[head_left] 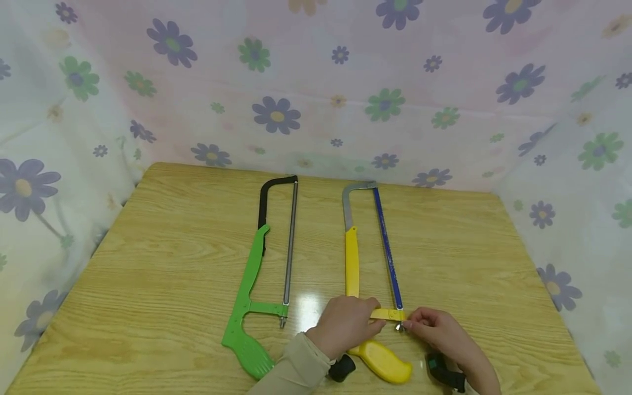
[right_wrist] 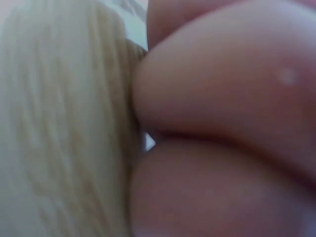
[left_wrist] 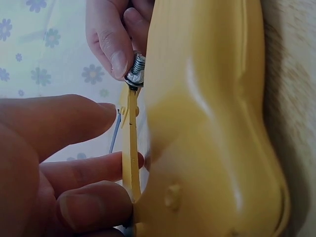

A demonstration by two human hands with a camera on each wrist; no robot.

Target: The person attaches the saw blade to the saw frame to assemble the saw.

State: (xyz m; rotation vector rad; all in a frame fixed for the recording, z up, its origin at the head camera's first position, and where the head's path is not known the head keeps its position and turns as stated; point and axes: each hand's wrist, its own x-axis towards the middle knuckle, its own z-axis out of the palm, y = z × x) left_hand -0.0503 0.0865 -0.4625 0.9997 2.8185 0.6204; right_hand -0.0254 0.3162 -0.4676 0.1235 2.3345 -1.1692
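Note:
A yellow hacksaw (head_left: 352, 263) with a grey front bow and a blue blade (head_left: 387, 249) lies on the wooden table. My left hand (head_left: 343, 325) grips its frame by the yellow crossbar (left_wrist: 129, 158), with fingers curled behind the bar. At the bar's outer end, my right hand (head_left: 441, 334) pinches the metal wing nut (left_wrist: 136, 76) on a threaded bolt. The right thumb (left_wrist: 118, 63) lies against that nut in the left wrist view. Close, blurred fingers (right_wrist: 212, 84) fill the right wrist view, where the nut is hidden.
To the left lies a green hacksaw (head_left: 249, 274) with a black bow and a grey blade (head_left: 291, 241). The table (head_left: 163, 263) is bordered at the back and sides by a flowered curtain (head_left: 316, 71). Dark wrist devices show at both cuffs.

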